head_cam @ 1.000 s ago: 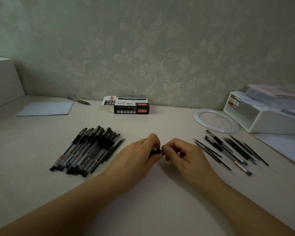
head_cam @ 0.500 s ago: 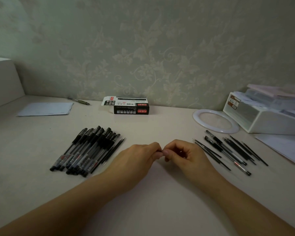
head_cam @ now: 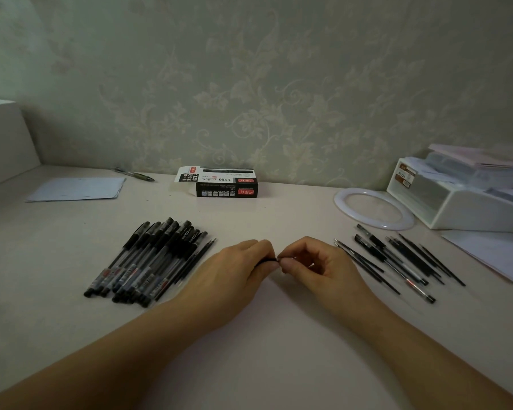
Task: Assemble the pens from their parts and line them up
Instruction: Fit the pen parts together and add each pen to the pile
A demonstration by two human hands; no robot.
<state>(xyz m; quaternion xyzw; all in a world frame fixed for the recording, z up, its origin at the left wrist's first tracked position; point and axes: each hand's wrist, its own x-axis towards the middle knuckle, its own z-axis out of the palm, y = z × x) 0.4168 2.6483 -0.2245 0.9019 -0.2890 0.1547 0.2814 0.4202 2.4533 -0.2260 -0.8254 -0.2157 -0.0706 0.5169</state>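
A: Pens so far?
B: Assembled pens bunched on the left of the surface, side by side, black caps twd the wall, clear barrels, w/ some overlap.
A: And the parts?
B: Loose parts on the right: thin black refills, a couple of barrels, fanned diagonally. One small black piece sits btwn both hands, mostly hidden.

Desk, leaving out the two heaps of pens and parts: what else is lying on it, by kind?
Pen box: 1
Ring light: 1
Loose pen by the wall: 1
Drawer unit: 1
Paper piles: 2, one back left, one at the right edge
Total: 6
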